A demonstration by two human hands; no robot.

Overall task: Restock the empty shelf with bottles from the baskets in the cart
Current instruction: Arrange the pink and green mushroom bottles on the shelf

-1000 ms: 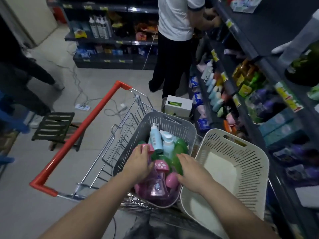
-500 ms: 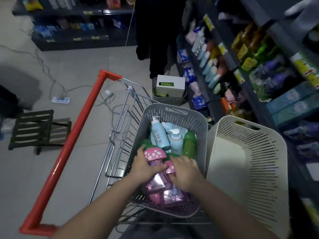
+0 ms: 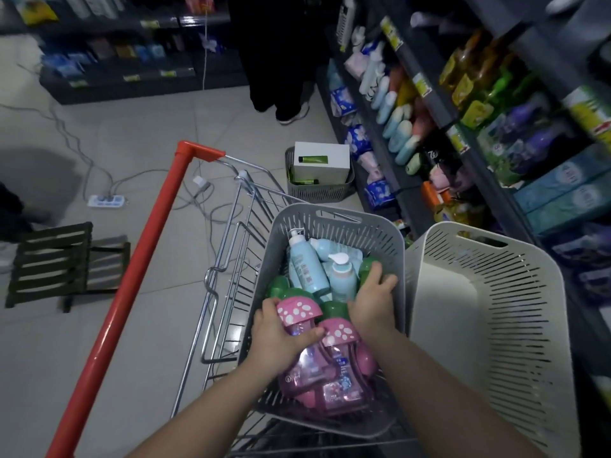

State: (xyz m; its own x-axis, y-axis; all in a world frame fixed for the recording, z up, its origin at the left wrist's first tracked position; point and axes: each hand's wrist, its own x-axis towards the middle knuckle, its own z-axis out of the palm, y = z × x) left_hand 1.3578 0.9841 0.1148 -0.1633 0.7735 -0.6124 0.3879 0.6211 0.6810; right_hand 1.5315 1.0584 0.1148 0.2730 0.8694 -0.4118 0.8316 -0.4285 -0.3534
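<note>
Bottles [image 3: 307,269] lie heaped in the grey basket [image 3: 334,223] at the front of the cart [image 3: 228,246]: none has left it yet. The left hand [image 3: 281,338] grips the pink mushroom-capped bottle [image 3: 297,312] just below its cap, thumb across the neck, much as it did half a second ago. The change is on the other side. The right hand [image 3: 373,302] has come off the second pink bottle [image 3: 340,333] and gone forward to the green bottle [image 3: 365,271] against the basket's far right wall. Its fingers are spread over the bottle's top with the thumb out toward the wall (whether they have closed on it I cannot tell). It reads as picking one bottle per hand, a pink and a green, before any lift. The white basket [image 3: 515,309] beside it holds nothing, and the shelving [image 3: 433,104] stands close on the right, so the carry should be short once both grips are sure.
</note>
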